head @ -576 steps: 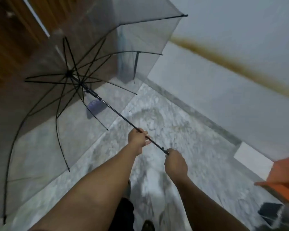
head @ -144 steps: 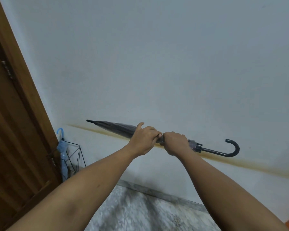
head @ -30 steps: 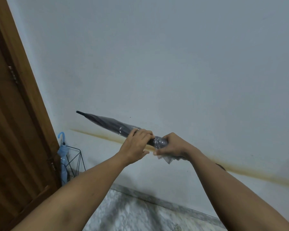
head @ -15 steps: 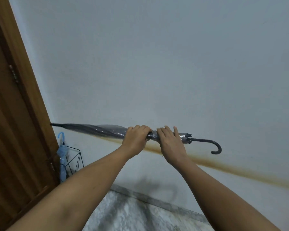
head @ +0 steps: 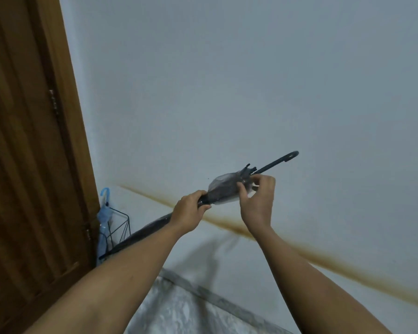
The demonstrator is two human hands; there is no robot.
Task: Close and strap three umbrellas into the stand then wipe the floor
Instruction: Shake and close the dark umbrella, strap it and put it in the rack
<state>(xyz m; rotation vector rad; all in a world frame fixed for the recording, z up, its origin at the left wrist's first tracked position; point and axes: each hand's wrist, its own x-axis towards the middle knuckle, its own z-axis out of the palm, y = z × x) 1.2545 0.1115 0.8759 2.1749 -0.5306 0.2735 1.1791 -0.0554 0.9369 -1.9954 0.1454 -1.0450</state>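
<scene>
The left hand (head: 191,214) grips the folded clear umbrella (head: 223,190) mid-canopy; the right hand (head: 257,201) pinches loose plastic near the handle. Smooth those folds tight before strapping. The wire stand (head: 121,227) waits by the door.

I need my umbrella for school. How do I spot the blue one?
Find the brown wooden door on the left. Beside its foot stands a black wire stand. The blue umbrella stands upright there, paler than the dark umbrella being held.
</scene>
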